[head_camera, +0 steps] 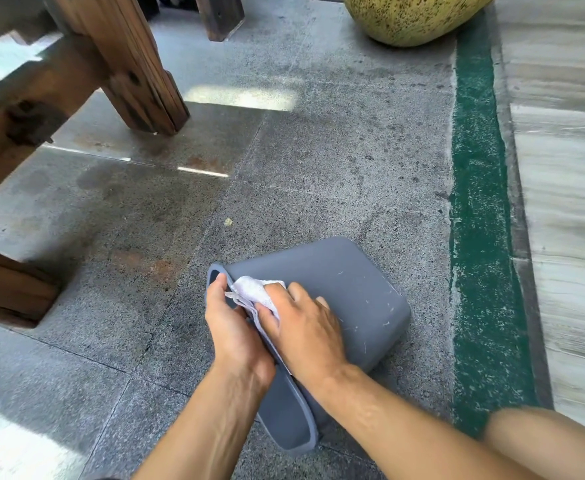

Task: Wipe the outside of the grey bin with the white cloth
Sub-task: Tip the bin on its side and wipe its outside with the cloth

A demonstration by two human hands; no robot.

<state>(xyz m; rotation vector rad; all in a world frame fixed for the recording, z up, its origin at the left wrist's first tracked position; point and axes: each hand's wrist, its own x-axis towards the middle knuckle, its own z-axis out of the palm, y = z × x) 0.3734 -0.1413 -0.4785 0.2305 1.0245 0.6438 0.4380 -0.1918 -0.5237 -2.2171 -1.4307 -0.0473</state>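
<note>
The grey bin (346, 289) lies on its side on the stone floor, its open mouth toward me and to the left, its base to the right. Its upper side is scuffed with pale scratches. My left hand (230, 323) grips the rim of the bin near the top of the mouth. My right hand (305, 327) presses the white cloth (256, 292) flat against the bin's outer wall just behind the rim. Part of the cloth is hidden under my right palm and fingers.
Dark wooden furniture legs (135, 74) and beams stand at the left and back. A large speckled yellow-green pot (412, 15) sits at the top right. A green painted strip (481, 237) and a pale stone ledge (568, 202) run along the right. My bare knee (547, 445) is at bottom right.
</note>
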